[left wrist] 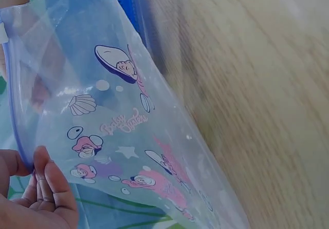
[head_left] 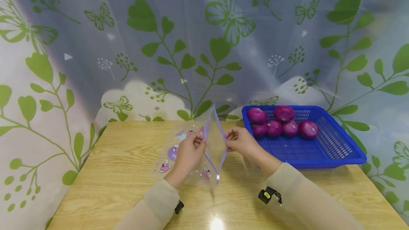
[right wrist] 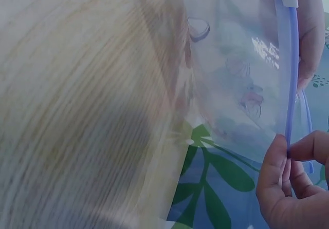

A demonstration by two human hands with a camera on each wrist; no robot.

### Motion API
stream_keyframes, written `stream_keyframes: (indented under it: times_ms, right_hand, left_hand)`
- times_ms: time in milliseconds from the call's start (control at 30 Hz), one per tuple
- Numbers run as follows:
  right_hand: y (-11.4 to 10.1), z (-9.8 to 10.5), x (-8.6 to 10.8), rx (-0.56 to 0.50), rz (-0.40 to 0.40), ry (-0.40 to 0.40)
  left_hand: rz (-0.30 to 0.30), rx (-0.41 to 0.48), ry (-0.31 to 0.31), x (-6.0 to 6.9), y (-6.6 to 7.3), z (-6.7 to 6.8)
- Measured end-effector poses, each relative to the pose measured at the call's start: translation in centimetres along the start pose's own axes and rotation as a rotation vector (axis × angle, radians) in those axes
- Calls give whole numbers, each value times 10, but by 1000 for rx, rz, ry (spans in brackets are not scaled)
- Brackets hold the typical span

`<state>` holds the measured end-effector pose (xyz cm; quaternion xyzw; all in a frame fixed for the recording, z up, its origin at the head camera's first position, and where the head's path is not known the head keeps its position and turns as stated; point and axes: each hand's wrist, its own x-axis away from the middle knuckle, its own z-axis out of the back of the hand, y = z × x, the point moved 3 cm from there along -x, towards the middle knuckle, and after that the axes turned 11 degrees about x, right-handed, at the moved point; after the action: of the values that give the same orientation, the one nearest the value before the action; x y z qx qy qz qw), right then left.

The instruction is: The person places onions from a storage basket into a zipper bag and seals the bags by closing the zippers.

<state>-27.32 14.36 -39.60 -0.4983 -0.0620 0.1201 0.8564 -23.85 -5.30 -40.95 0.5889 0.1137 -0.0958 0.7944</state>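
Observation:
Both hands hold a clear zip bag (head_left: 191, 162) with purple edging and pink cartoon prints, its mouth spread apart. My left hand (head_left: 190, 155) pinches one purple edge between thumb and fingers; the left wrist view shows this hand (left wrist: 43, 193) at the rim. On the other edge, my right hand (head_left: 244, 143) has a like pinch, seen up close as the hand (right wrist: 293, 183) in the right wrist view. A white slider (head_left: 218, 177) sits at the near end of the opening. Nothing shows inside the bag.
A blue plastic basket (head_left: 332, 159) stands at the right of the wooden table (head_left: 105, 173), with several purple onions (head_left: 308, 130) toward its left and back. Behind the table hangs a curtain (head_left: 198, 17) printed with leaves and butterflies.

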Motion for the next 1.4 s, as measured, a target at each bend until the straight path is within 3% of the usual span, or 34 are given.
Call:
stream_keyframes:
  times_ms: [567, 833, 1067, 1400]
  right_hand:
    - [6, 12, -2, 52, -33, -13]
    - [7, 18, -1, 44, -47, -4]
    - [10, 23, 1, 64, -68, -3]
    - [10, 28, 1, 57, -60, 3]
  left_hand:
    - [39, 18, 31, -1, 0, 13]
    - [15, -13, 54, -1, 1, 16]
    - [10, 15, 42, 1, -1, 17]
    - [12, 22, 71, 1, -2, 22]
